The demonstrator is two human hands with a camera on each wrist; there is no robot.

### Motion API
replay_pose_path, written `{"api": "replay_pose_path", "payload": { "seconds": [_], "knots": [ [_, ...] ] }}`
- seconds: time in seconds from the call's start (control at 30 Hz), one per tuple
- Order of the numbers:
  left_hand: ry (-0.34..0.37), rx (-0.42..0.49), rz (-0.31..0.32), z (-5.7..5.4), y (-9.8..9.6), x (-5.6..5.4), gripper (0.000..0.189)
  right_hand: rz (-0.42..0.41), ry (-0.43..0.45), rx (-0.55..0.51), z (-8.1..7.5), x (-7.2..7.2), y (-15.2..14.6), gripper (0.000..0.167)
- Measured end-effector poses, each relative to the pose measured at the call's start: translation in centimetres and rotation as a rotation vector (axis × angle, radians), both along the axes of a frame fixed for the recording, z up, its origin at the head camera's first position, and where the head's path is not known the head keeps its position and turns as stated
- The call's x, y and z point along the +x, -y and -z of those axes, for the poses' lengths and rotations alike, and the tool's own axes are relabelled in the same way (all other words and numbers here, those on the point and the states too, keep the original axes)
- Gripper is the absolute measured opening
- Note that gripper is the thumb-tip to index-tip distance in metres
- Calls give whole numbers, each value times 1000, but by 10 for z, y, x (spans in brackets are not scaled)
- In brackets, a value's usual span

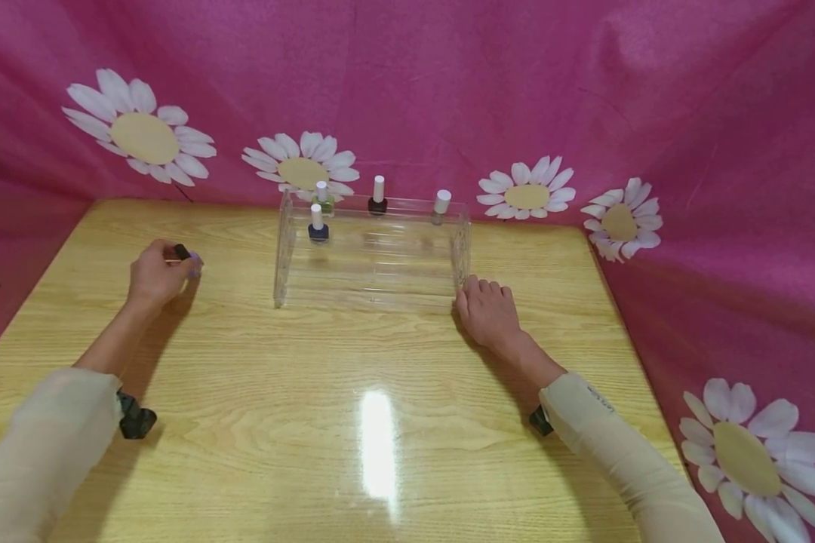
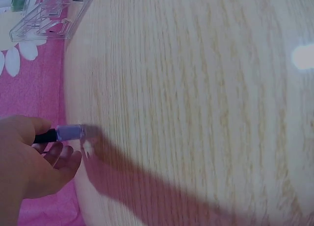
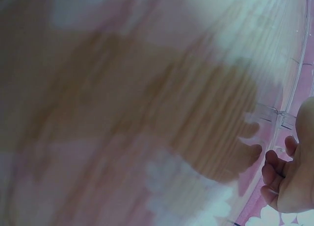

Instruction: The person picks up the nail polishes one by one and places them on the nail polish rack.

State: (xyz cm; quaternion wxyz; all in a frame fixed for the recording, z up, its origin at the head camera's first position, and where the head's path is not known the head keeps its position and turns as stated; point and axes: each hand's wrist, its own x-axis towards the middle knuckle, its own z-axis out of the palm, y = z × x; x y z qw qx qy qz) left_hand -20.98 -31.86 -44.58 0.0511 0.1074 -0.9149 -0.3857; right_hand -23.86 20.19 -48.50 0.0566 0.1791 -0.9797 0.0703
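My left hand pinches a small nail polish bottle with lavender polish and a black cap. In the left wrist view the bottle lies sideways between thumb and fingers, just over the table's far left part. A clear tiered display rack stands at the back middle. My right hand is at its front right corner, fingers curled, holding the side panel's lower end; the exact contact is partly hidden. On the rack stand a dark blue bottle, a green bottle, a dark red bottle and a clear-looking bottle, all white-capped.
The wooden table reaches back to a pink cloth with printed daisies, which also hangs along both sides. A bright light reflection shows on the tabletop. Black wrist cameras sit under the sleeves.
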Motion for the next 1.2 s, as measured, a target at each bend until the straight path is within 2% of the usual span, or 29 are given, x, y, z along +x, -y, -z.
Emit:
{"api": "replay_pose_path", "payload": {
  "seconds": [0.17,0.37,0.47,0.67,0.83,1.07,1.2],
  "knots": [
    [22,14,30,0,-1,-1,53,-1,-1,-4,0,0,1,34],
    [-6,-38,76,5,-3,0,43,-9,-11,-10,1,0,1,33],
    [-10,-46,84,5,-6,0,43,-9,-9,-3,0,0,2,33],
    [8,-33,65,4,-8,1,44,-1,10,10,-2,1,2,33],
    [-20,-16,60,3,-11,1,40,-2,2,8,-1,1,3,33],
    [-22,86,101,-6,-21,2,38,-14,-24,-13,-2,2,2,32],
    [-82,133,93,-13,-33,1,45,-6,-11,-10,-2,2,2,32]
  ]
}}
